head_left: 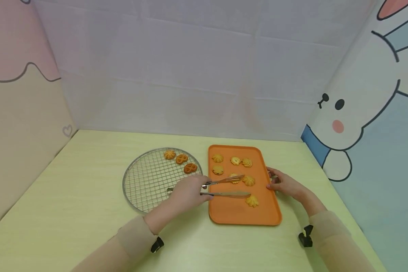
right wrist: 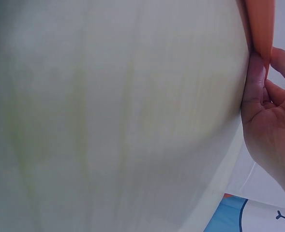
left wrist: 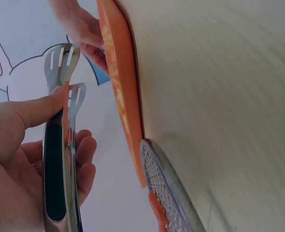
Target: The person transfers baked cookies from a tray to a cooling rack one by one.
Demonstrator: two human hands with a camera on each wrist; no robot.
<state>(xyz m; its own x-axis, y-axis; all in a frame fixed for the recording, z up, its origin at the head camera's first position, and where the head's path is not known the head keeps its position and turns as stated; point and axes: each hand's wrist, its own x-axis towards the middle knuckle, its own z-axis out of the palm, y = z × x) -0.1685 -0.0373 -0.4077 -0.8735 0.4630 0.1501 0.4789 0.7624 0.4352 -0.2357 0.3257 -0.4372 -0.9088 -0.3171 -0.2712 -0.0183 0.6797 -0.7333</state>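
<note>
My left hand (head_left: 187, 189) holds metal serving tongs (left wrist: 55, 169) with dark handle panels and slotted ends. In the head view the tongs reach over an orange tray (head_left: 229, 215), their two ends apart. Several cookies lie on the tray; a round cookie is partly hidden under the upper tong arm, and a flower-shaped cookie (head_left: 249, 181) is beside the tips. Another scalloped cookie (head_left: 252, 201) sits just below the lower tip. My right hand (head_left: 287, 186) pinches the tray's right edge, thumb on one side and fingers on the other.
Left of the tray, close to it, lies a round wire rack (head_left: 146, 177). Near its upper right rim are a flower-shaped cookie (head_left: 169, 154) and two pretzels (head_left: 190, 168). The pale yellow table (head_left: 88, 211) meets printed walls on three sides.
</note>
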